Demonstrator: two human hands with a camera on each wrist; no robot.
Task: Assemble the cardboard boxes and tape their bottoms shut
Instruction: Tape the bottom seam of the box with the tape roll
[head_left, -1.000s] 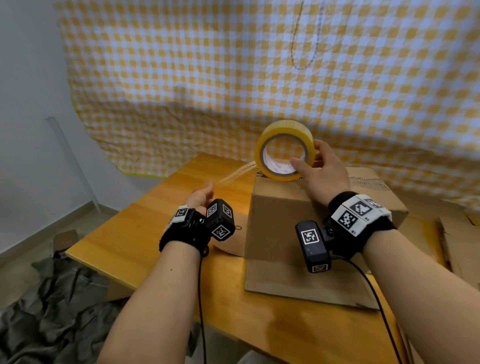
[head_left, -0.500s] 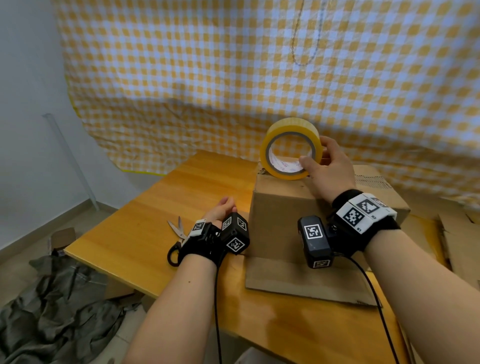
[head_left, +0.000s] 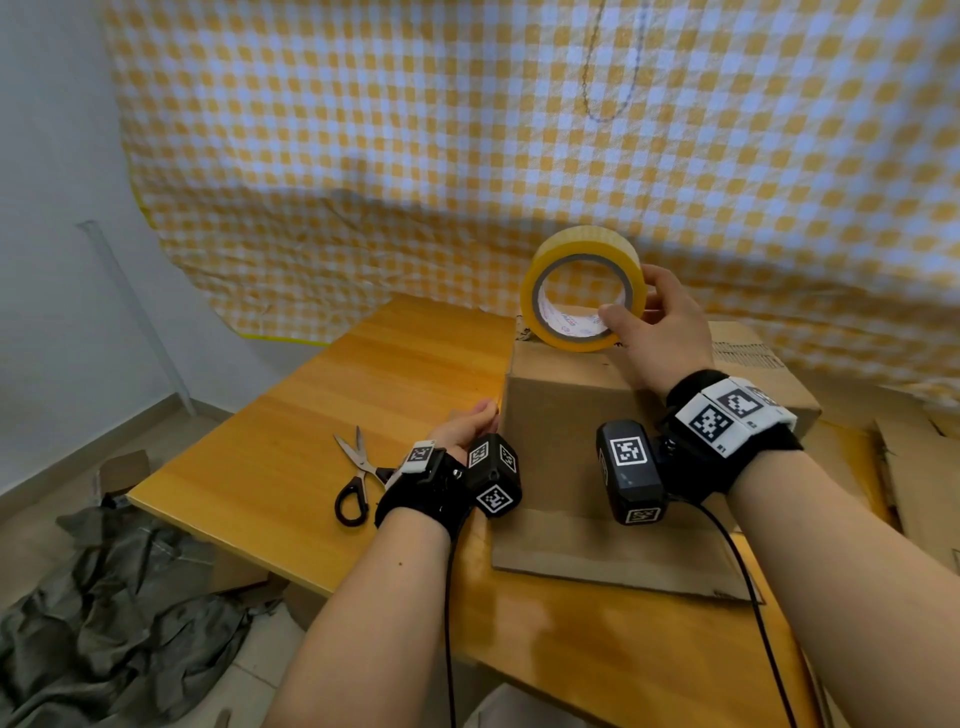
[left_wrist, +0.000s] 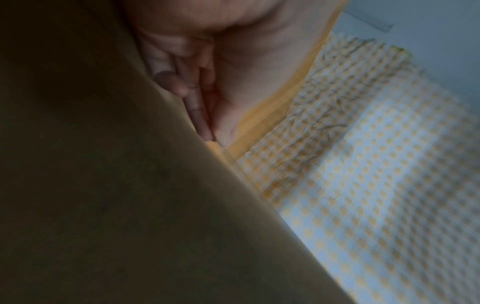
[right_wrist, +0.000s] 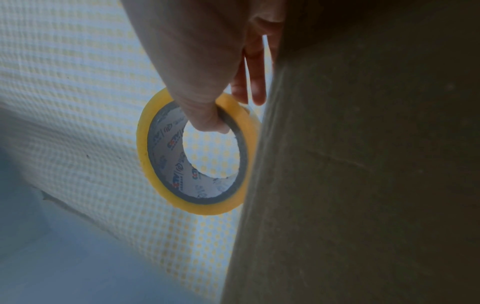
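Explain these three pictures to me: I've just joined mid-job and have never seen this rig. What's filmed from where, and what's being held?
There is no machine here: a person works with bare hands, wearing one camera on the head and one on each wrist. The wide picture is the head view. It shows a wooden table with a cardboard box standing on it and scissors lying to its left. The right hand holds a yellow tape roll upright on the box top; the right wrist view shows that grip close up, thumb through the core. The left hand lies flat against the box's left side, fingers straight; its wrist view is mostly dark cardboard.
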